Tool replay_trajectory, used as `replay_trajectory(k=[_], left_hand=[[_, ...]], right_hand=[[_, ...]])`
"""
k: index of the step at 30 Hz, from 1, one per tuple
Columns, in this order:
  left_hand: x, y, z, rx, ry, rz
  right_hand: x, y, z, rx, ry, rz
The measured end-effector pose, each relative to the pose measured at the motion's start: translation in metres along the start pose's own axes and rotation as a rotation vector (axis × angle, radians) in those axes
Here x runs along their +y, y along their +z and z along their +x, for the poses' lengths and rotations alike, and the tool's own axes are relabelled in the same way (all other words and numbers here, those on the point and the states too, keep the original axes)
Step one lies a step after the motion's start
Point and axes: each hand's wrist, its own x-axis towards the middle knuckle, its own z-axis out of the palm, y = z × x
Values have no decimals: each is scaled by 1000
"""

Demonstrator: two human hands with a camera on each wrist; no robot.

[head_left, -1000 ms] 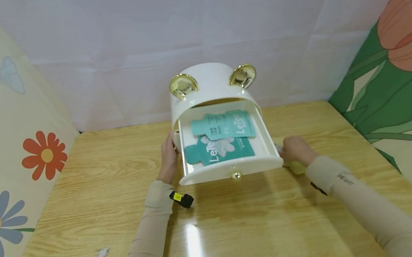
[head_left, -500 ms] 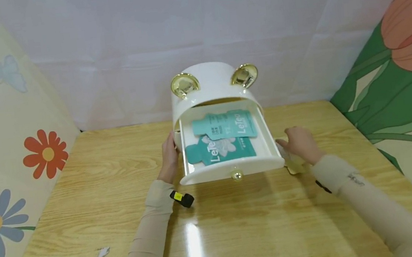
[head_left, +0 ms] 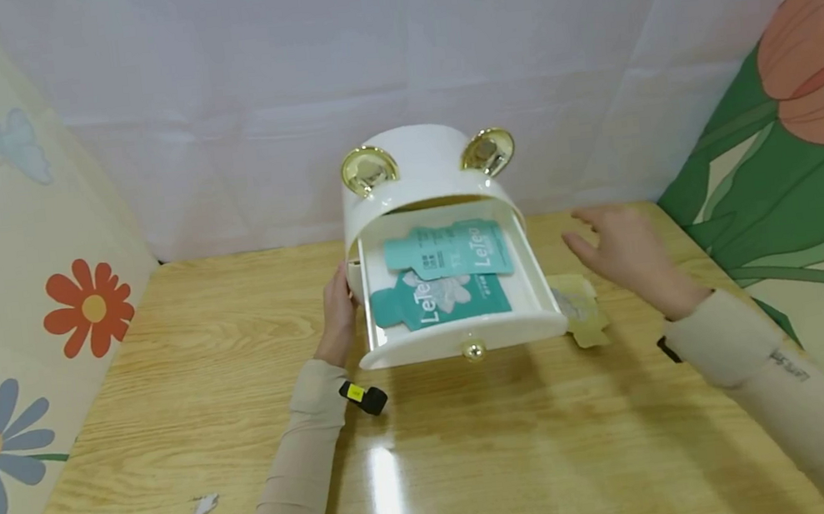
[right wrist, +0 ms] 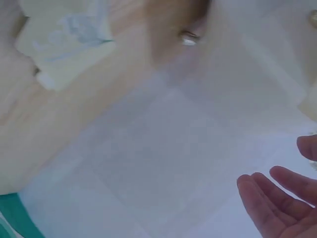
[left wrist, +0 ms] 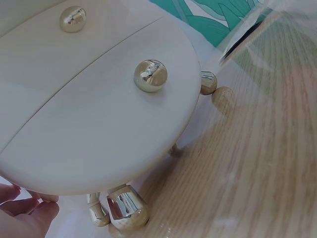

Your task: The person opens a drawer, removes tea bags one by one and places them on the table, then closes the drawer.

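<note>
A white domed drawer box (head_left: 416, 156) with gold ears stands on the table, its upper drawer (head_left: 535, 277) pulled out. Two teal bottle-shaped sachets, a lighter one (head_left: 449, 250) over a darker one (head_left: 455, 307), lie in that drawer. My left hand (head_left: 338, 315) rests against the box's left side; fingertips (left wrist: 45, 210) show by its lower edge in the left wrist view. To the drawer's right, a pale yellow sachet (head_left: 581, 306) lies on the table. Above and right of it, my right hand (head_left: 630, 255) hovers, fingers spread and holding nothing.
Gold ball knobs (left wrist: 150, 76) stick out from the box front, and gold feet (left wrist: 128, 208) hold it above the wooden table (head_left: 169, 383). A white cloth wall (head_left: 260, 172) stands close behind; painted panels flank both sides.
My right hand has come away from the yellow sachet, moving up and right and leaving it on the table. The left hand, box and teal sachets stay where they were.
</note>
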Motion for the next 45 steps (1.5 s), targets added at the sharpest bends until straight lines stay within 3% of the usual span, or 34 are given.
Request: replay_trajectory(k=[5, 10, 16, 24, 31, 36, 45], left_hand=[[0, 1, 0, 10, 6, 1], [0, 1, 0, 22, -7, -21], [0, 2, 0, 29, -21, -26], [-1, 5, -1, 52, -17, -80], [-3, 5, -2, 18, 0, -24], [-2, 6, -2, -4, 8, -36], [0, 8, -2, 21, -12, -66]], right_hand=[[-19, -18, 7, 29, -64, -3], [-37, -29, 14, -39, -154, 103], [-52, -23, 30, -180, -286, 224], [-69, -7, 58, -402, -374, 193], [-75, 1, 69, -473, -404, 136], [-76, 5, 72, -503, -401, 124], [-82, 9, 74, -477, -390, 86]])
